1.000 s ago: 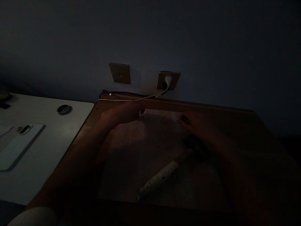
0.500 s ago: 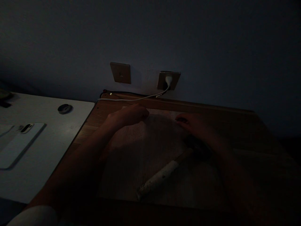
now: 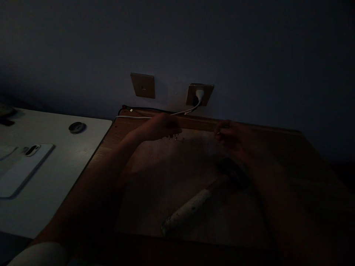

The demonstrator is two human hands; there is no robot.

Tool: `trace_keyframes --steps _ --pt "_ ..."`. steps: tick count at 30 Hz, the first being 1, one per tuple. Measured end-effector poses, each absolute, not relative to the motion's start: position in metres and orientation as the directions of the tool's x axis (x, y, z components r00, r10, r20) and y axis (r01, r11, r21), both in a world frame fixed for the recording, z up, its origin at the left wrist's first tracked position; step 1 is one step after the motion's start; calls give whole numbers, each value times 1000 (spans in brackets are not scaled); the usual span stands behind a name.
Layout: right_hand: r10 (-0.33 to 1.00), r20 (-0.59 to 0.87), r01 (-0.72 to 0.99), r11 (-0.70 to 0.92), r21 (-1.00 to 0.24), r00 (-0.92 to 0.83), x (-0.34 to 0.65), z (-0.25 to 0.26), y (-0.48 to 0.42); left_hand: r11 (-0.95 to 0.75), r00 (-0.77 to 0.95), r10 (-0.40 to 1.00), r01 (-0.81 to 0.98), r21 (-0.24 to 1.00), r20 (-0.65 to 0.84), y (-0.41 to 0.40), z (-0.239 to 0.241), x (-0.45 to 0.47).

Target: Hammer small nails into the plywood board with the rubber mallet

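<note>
The scene is very dark. My left hand (image 3: 163, 127) hovers over the far edge of a pale board (image 3: 166, 177) on a wooden table (image 3: 116, 129), fingers bunched and pointing down. A few tiny specks (image 3: 176, 138) lie just below it. My right hand (image 3: 233, 137) is raised a little to the right, fingers curled together around something small that I cannot make out. A hammer lies on the board nearer to me, its pale handle (image 3: 188, 210) pointing at me and its dark head (image 3: 233, 173) below my right wrist.
A white table (image 3: 55, 173) stands at the left with a white phone (image 3: 22, 168) and a small round dark object (image 3: 77, 127). On the wall are a switch plate (image 3: 142, 85) and a socket (image 3: 199, 94) with a white plug; its cable (image 3: 138, 117) runs left.
Both hands have lifted off the board and moved toward its far edge. The left hand's fingers have gathered together. The hammer has not moved.
</note>
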State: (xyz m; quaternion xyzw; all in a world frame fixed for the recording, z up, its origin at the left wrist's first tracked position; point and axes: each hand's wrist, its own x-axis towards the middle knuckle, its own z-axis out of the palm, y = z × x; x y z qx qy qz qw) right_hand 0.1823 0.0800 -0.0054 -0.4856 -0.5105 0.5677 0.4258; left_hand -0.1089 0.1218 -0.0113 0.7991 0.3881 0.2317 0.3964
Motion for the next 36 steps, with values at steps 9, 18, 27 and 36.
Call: trace_keyframes --steps 9,18,27,36 --pt "960 -192 65 -182 -981 -203 169 -11 76 424 503 833 -315 849 -229 130 -29 -101" --pt "971 -94 970 205 -132 -218 157 -23 74 -348 496 866 694 630 -68 120 -34 -91" --pt "941 -10 940 338 -53 -339 152 -24 71 -592 612 791 771 232 -16 112 -33 -89" --pt "914 -189 34 -189 -981 -359 145 10 63 -622 630 777 770 146 -13 116 -43 -92"
